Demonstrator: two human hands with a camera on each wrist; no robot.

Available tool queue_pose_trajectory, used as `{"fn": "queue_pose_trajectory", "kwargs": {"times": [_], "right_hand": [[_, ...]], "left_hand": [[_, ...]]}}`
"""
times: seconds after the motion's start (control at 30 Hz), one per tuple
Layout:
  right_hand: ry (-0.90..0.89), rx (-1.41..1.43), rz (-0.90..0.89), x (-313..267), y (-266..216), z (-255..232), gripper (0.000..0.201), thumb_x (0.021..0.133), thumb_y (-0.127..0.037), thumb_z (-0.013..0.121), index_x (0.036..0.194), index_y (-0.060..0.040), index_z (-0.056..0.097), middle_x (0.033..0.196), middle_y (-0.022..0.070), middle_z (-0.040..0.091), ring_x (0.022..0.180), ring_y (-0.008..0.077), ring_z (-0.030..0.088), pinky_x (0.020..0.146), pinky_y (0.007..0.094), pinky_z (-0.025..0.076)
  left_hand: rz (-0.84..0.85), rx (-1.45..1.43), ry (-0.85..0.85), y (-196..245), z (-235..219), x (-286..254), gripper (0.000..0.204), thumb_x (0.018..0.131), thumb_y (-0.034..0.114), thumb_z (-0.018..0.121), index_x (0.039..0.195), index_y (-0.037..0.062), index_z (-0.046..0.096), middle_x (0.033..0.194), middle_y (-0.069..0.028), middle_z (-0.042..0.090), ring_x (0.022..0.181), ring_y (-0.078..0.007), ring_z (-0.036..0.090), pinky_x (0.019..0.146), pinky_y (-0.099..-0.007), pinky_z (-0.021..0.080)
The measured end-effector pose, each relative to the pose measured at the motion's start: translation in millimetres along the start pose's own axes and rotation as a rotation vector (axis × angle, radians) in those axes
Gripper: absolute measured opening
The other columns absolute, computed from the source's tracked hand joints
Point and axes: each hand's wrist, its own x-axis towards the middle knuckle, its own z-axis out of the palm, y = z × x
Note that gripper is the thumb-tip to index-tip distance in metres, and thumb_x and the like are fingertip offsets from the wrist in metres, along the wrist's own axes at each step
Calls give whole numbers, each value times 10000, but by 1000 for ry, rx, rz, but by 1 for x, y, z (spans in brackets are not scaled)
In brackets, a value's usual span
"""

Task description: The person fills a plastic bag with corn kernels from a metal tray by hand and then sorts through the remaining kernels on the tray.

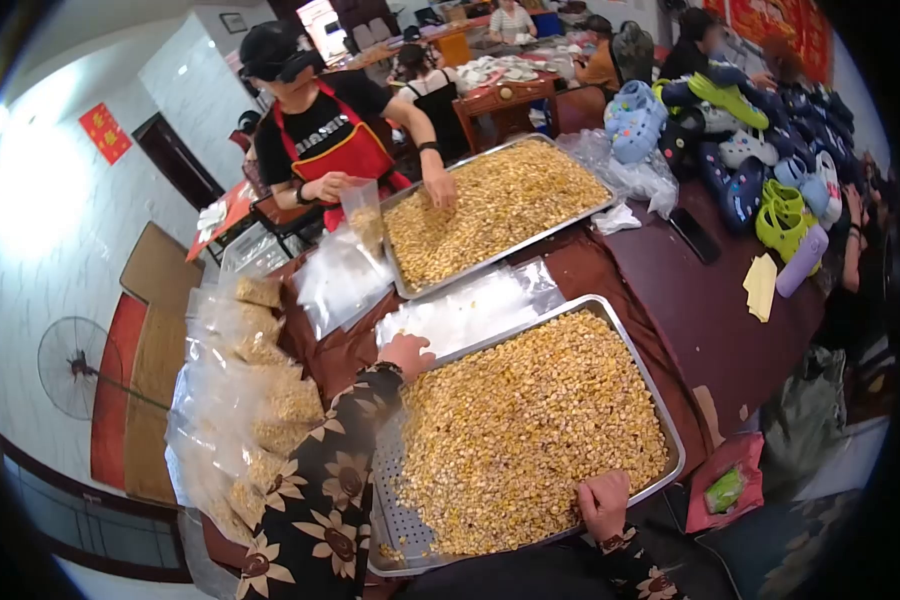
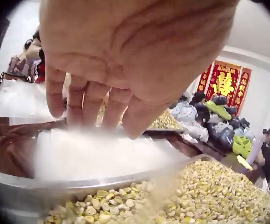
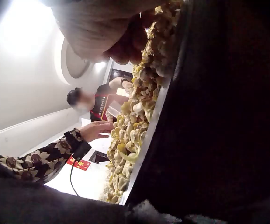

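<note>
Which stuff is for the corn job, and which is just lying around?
For the job:
near tray of kernels
left hand at its far rim
right hand at its near rim
empty bags
filled bags

Lying about:
shoes
phone
fan

Bright glare, fisheye edges, blurred close-ups

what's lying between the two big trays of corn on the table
Clear empty plastic bags lie on the brown tablecloth between the near tray and the far tray. The left hand rests at their near edge. The head view shows this.
</note>
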Motion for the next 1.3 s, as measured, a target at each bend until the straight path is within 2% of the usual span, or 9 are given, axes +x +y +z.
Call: {"fn": "queue_pose_trajectory", "kwargs": {"times": [0.17,0.27,0.43,0.77,0.83,1.03,1.1,1.17,1.3], "right_hand": [[-27,20,102,1,11,-12,105,718,-31,641,645,-41,567,639,107,552,625,315,524,608,411,388],[-30,4,65,1,18,-13,91,708,-28,641,654,-46,570,646,104,553,630,315,526,614,412,387],[-41,29,122,11,18,-12,97,697,-28,639,648,-50,558,645,97,540,632,315,515,621,409,377],[-113,24,122,13,26,-12,113,680,-47,658,640,-59,553,646,93,540,643,312,510,629,415,362],[-122,36,123,12,28,-12,118,678,-50,663,639,-62,552,646,94,541,643,310,511,637,414,361],[-103,52,114,10,31,-13,129,680,-49,664,629,-59,546,637,92,535,640,314,508,631,416,359],[-102,48,120,8,31,-13,133,681,-49,664,625,-58,543,633,92,531,638,315,506,628,417,357],[-102,50,123,9,30,-11,138,681,-48,664,622,-57,540,629,92,527,635,316,504,626,418,356],[-96,48,113,13,27,-13,140,681,-44,661,618,-55,537,625,95,522,629,314,502,616,416,355]], "left_hand": [[27,64,-31,11,24,30,552,833,442,567,1233,62,539,1227,-132,559,1172,-321,461,976,-414,407],[-286,0,-72,7,38,54,662,769,448,654,1207,-20,490,1208,-196,524,1132,-359,476,910,-452,434],[-401,8,62,17,44,66,902,639,581,725,1261,-5,437,1303,-217,418,1182,-392,422,938,-451,414],[-208,268,-99,27,40,76,648,707,528,708,1103,28,598,1203,-196,505,1119,-340,507,908,-419,454],[-153,277,-27,31,43,75,372,743,341,704,967,46,658,1097,-176,577,1031,-319,566,868,-415,475],[-116,171,-14,15,67,92,113,738,142,630,793,64,690,907,-179,629,914,-321,608,824,-406,496],[-158,152,-35,18,55,83,246,740,199,666,938,52,663,1061,-172,597,995,-328,576,878,-406,474],[30,252,76,20,40,70,440,750,240,711,1129,52,586,1219,-130,510,1136,-323,494,916,-410,460],[111,278,61,1,50,78,565,666,281,790,1125,44,561,1227,-116,474,1139,-313,477,927,-410,452]]}}
